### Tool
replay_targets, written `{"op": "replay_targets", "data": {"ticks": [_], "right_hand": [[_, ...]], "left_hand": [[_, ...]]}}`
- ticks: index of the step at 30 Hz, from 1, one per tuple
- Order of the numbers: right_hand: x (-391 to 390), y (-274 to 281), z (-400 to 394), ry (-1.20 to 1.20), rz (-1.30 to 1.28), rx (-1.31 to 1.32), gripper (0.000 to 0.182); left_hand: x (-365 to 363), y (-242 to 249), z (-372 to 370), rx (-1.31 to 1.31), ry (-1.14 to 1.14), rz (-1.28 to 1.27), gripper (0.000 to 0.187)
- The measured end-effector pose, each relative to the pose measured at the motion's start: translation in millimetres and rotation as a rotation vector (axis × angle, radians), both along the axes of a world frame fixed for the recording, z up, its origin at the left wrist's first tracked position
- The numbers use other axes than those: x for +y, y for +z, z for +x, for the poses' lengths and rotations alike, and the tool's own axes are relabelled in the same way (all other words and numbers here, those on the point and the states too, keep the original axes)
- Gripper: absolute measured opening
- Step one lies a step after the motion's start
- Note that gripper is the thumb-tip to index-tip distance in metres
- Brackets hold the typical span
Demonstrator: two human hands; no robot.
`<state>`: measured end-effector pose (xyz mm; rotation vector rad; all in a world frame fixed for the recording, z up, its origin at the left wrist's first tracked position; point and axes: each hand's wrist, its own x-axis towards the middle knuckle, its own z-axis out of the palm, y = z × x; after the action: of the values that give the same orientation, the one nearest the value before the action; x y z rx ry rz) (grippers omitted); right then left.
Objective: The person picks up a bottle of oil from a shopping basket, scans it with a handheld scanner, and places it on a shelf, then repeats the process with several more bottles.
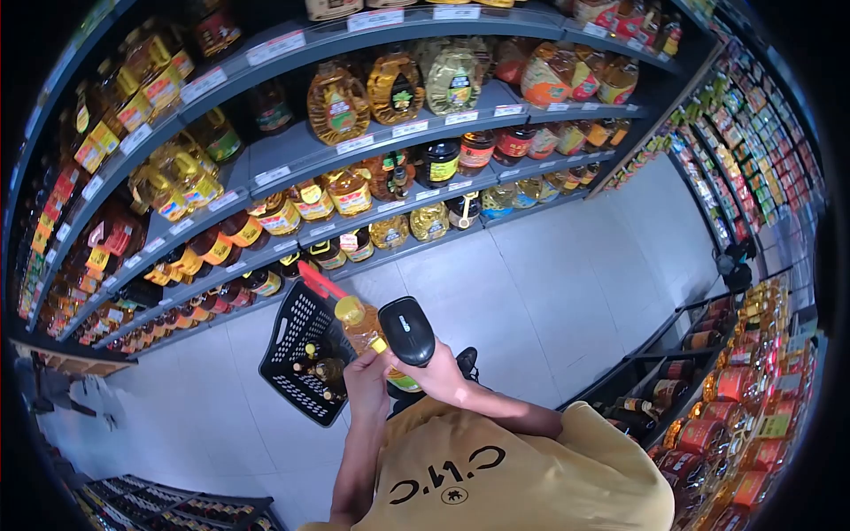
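A bottle of cooking oil [361,331] with a yellow cap is tilted up in front of my chest. My left hand [366,382] is closed round its handle side. In my right hand [440,375] is a black handheld barcode scanner [406,329], its rounded head facing up beside the bottle. The scanner and my right hand cover part of the bottle; a bit of green and yellow label shows below. To the left, a black plastic shopping basket [274,358] with a red handle [320,280] holds several small bottles [328,372].
Curved shelves [381,134] of bottled oils and sauces run across the front and left. More oil bottles [722,411] stand on a rack at the right. Packets [744,133] fill a far-right shelf. Pale floor tiles [522,257] lie between. Another low rack [177,504] is at lower left.
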<state>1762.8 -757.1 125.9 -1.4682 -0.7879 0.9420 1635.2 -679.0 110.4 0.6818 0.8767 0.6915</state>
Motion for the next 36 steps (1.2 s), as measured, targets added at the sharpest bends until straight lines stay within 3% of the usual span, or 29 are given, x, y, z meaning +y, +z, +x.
{"op": "replay_targets", "data": {"ticks": [2, 5, 17, 29, 36], "right_hand": [[-4.6, 11.1, 12.7, -0.032, -0.066, -0.037, 0.042], [-13.3, 9.6, 30.3, -0.107, -0.083, -0.039, 0.035], [-55.8, -4.7, 123.2, -0.12, -0.144, 0.015, 0.055], [-95.5, -27.8, 183.6, -0.252, -0.047, 0.014, 0.055], [-106.0, -10.3, 202.3, -0.369, -0.021, 0.018, 0.051]], "left_hand": [[-5.8, -4.8, 16.0, 0.007, 0.028, -0.018, 0.011], [-12.4, -0.5, 41.2, 0.0, 0.033, -0.028, 0.005], [-41.6, -21.4, 129.2, 0.0, -0.054, -0.093, 0.004], [-70.2, -25.9, 208.5, -0.011, -0.155, -0.091, 0.002], [-76.0, -14.6, 238.5, 0.002, -0.239, -0.095, 0.003]]}}
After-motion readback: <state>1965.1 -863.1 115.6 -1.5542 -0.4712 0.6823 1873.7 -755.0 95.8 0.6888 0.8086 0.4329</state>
